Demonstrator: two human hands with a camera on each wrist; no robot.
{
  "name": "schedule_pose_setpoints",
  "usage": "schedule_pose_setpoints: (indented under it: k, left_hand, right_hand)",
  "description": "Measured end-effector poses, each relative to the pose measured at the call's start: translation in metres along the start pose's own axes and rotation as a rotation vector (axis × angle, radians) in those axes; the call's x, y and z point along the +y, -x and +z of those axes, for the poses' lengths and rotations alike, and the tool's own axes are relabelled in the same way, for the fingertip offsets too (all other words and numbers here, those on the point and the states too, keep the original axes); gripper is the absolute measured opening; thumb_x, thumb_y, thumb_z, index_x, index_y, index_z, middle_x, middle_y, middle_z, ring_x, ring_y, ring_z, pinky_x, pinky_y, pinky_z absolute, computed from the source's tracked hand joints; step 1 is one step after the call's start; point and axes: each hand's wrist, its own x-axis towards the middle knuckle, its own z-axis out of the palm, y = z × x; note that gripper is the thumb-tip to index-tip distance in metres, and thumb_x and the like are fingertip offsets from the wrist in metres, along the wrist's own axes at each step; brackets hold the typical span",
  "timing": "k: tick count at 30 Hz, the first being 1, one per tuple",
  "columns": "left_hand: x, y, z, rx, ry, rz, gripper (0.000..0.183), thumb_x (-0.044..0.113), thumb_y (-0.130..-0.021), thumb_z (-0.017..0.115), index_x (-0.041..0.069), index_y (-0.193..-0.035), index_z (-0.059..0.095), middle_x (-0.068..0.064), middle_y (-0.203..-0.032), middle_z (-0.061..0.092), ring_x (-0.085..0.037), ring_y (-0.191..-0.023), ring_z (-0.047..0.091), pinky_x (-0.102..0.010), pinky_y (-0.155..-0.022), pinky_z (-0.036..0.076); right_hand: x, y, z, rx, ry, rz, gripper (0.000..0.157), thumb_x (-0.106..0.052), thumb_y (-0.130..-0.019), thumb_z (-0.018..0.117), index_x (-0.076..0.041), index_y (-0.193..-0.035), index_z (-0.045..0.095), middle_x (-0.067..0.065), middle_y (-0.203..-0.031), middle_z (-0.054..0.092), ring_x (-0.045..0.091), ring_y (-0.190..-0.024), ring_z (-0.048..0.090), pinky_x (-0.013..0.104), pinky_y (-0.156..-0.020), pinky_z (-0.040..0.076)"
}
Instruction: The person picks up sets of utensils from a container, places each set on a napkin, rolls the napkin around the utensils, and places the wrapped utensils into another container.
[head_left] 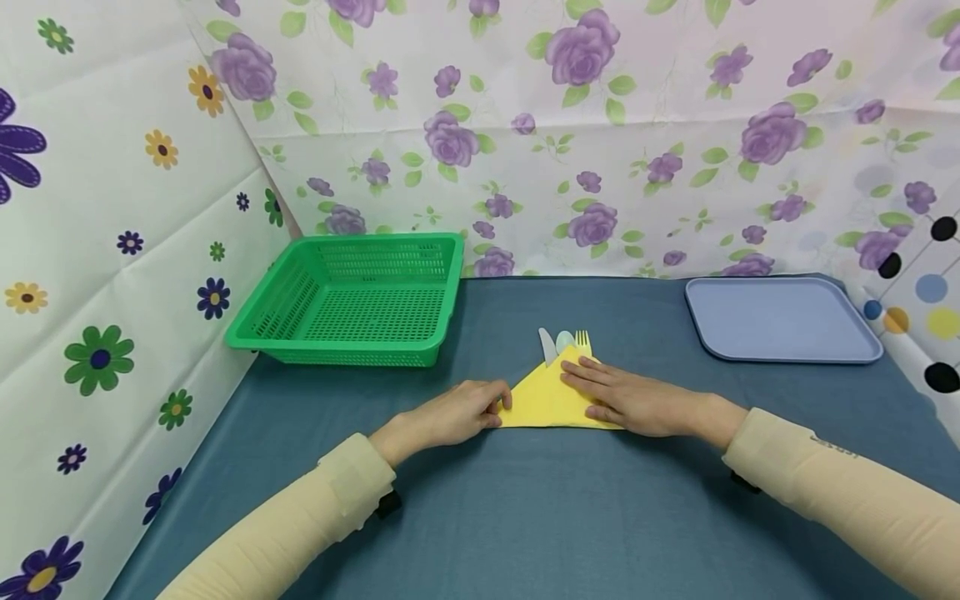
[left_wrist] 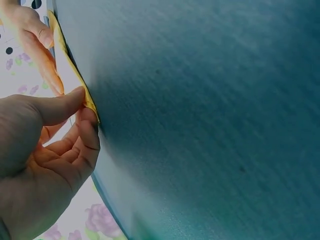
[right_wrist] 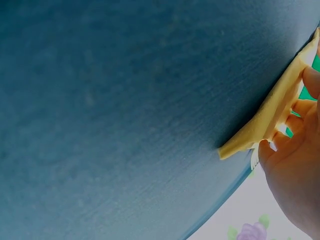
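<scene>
A yellow napkin (head_left: 546, 398), folded into a triangle shape, lies on the table in the head view. From its top stick out a whitish knife (head_left: 547, 345), a pale spoon (head_left: 565, 340) and a yellow fork (head_left: 582, 340); their lower parts are hidden in the folds. My left hand (head_left: 467, 410) pinches the napkin's left corner between thumb and forefinger, as the left wrist view shows close up. My right hand (head_left: 647, 402) rests over the right side of the napkin, its fingers extended across the fold and covering the right corner.
A green plastic basket (head_left: 345, 343) with slotted walls stands at the back left of the blue table (head_left: 525, 517). At the back right lies a grey-blue tray (head_left: 783, 321). Flowered cloth (head_left: 517, 167) hangs behind, and more patterned cloth borders both sides.
</scene>
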Motion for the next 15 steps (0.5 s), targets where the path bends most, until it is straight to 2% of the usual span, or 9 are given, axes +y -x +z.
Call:
schedule_pose_setpoints:
  k: [5, 11, 15]
  left_hand:
    - [0.0015, 0.0014, -0.001, -0.014, 0.025, -0.029, 0.012, 0.009, -0.106, 0.062, 0.015, -0.116, 0.062, 0.004, -0.091, 0.061, -0.013, -0.08, 0.057, -0.031, -0.074, 0.051]
    - [0.0041, 0.0018, -0.0015, -0.037, 0.031, -0.055, 0.013, 0.006, -0.11, 0.051, 0.014, -0.116, 0.06, 0.001, -0.101, 0.063, -0.013, -0.091, 0.06, -0.032, -0.082, 0.052]
    - [0.0042, 0.0014, -0.0013, -0.044, 0.034, -0.056, 0.01, 0.008, -0.11, 0.054, 0.014, -0.117, 0.059, 0.002, -0.097, 0.06, -0.014, -0.088, 0.057, -0.032, -0.08, 0.051]
  right_hand:
    - [-0.0014, -0.0003, 0.0, 0.009, 0.002, -0.012, 0.065, -0.035, -0.113, 0.046, -0.017, -0.169, 0.018, 0.001, -0.175, 0.008, 0.032, -0.16, 0.006, 0.06, -0.124, 0.022]
    - [-0.0025, 0.0002, -0.0004, 0.029, 0.004, -0.035, 0.064, -0.034, -0.113, 0.046, -0.014, -0.168, 0.02, 0.005, -0.175, 0.011, 0.036, -0.16, 0.009, 0.063, -0.122, 0.023]
    - [-0.0005, -0.0001, -0.0005, 0.011, 0.003, -0.02, 0.065, -0.035, -0.113, 0.046, -0.017, -0.169, 0.018, 0.002, -0.175, 0.009, 0.032, -0.16, 0.007, 0.06, -0.124, 0.021]
